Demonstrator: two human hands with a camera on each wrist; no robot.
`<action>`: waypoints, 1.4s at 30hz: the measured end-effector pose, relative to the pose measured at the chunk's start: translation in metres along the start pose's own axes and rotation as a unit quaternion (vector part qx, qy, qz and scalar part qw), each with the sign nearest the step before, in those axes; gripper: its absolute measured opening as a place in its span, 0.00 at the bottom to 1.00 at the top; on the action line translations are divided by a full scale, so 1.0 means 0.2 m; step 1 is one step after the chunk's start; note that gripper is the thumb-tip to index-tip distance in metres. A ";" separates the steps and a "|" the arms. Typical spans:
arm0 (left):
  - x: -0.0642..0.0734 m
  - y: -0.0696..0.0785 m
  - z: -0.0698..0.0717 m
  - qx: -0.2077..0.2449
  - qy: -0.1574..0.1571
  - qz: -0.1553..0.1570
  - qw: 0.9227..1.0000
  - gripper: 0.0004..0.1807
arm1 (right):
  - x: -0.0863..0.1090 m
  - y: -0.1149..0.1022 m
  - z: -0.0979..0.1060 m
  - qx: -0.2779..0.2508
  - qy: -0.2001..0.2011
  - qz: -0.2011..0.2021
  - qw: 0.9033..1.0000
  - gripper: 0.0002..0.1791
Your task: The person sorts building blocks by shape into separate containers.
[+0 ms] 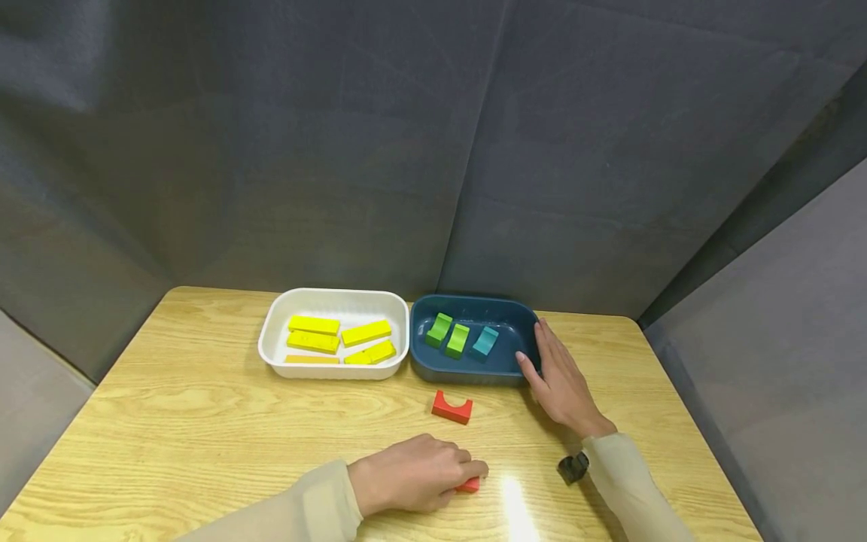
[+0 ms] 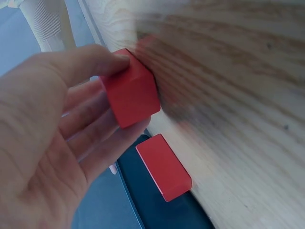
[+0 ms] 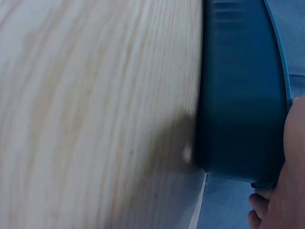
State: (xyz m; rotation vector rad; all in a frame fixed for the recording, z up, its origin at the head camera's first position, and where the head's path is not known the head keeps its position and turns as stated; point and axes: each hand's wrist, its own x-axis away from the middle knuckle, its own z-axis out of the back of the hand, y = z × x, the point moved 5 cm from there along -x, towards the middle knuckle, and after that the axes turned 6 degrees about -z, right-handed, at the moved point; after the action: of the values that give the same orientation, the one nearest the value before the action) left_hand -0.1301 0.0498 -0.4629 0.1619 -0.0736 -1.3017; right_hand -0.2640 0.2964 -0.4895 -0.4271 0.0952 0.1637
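My left hand (image 1: 423, 474) is low over the front of the table and pinches a red block (image 2: 131, 90) between thumb and fingers, close against the wood. In the head view the hand covers most of that block. Just beyond it lies a second red block (image 1: 452, 409) with a curved notch, in front of the dark blue tray (image 1: 467, 375). My right hand (image 1: 562, 384) rests at the right end of this tray, fingers extended along the side and thumb over the front corner of the rim. Inside the tray are two green notched blocks (image 1: 457, 341) and one teal notched block (image 1: 485, 342).
Left of the blue tray, side by side with it, stands a white tray (image 1: 266, 342) with several yellow bars (image 1: 313, 342) and an orange bar (image 1: 311, 360). A wooden table (image 1: 203, 429) carries everything. Grey curtains (image 1: 339, 150) hang behind its back edge.
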 end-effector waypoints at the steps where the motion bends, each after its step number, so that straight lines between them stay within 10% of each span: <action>1: 0.00 0.00 0.00 0.000 0.004 0.002 1.000 0.21 | 0.00 0.00 0.00 0.000 0.001 0.000 1.000 0.46; 22: 0.04 -0.05 0.12 -0.074 0.154 0.006 0.985 0.19 | -0.01 0.00 0.01 0.002 0.005 0.002 1.000 0.46; 42: 0.06 -0.17 0.36 -0.102 0.211 0.012 0.972 0.26 | 0.00 0.00 0.00 0.003 -0.001 -0.003 1.000 0.46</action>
State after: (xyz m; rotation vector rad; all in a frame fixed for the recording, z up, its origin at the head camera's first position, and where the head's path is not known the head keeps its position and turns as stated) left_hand -0.1708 0.0244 -0.3978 0.2576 0.4182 -1.2184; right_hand -0.2640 0.2965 -0.4887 -0.4203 0.0929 0.1573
